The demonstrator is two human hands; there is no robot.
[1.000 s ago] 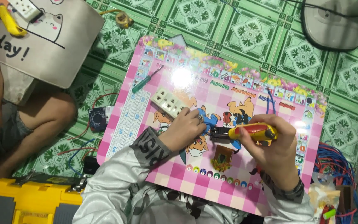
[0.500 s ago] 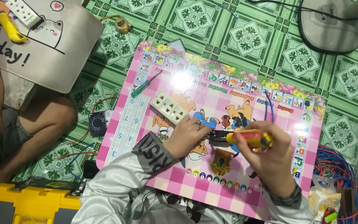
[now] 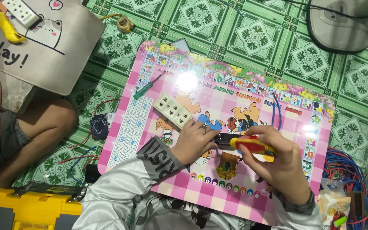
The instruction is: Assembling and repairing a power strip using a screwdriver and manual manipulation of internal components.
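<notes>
Your right hand (image 3: 277,164) is wrapped tight around a red-and-yellow screwdriver (image 3: 252,145), its tip pointing left at a small dark part (image 3: 223,139) that your left hand (image 3: 196,141) pinches and presses down on the pink checkered board (image 3: 150,140). Both hands sit close together, almost touching, near the board's middle.

Just beyond your left hand's knuckles lies a cream socket strip (image 3: 172,111), a hard plastic bar set slantwise, very near your fingers. Farther out past it, a green-handled screwdriver (image 3: 146,88) rests near the board's far-left edge. Beyond your right hand, thin blue wires (image 3: 276,111) lie on the glossy board.

There's free board on the near side of your hands, down to its near edge by your grey sleeves. Off the board to your left, red and blue wires and a small black meter (image 3: 98,126) clutter the green patterned floor, with another person's knee close by. A yellow toolbox (image 3: 28,208) sits near your left elbow; a bundle of blue cable (image 3: 341,167) crowds your right wrist's side.
</notes>
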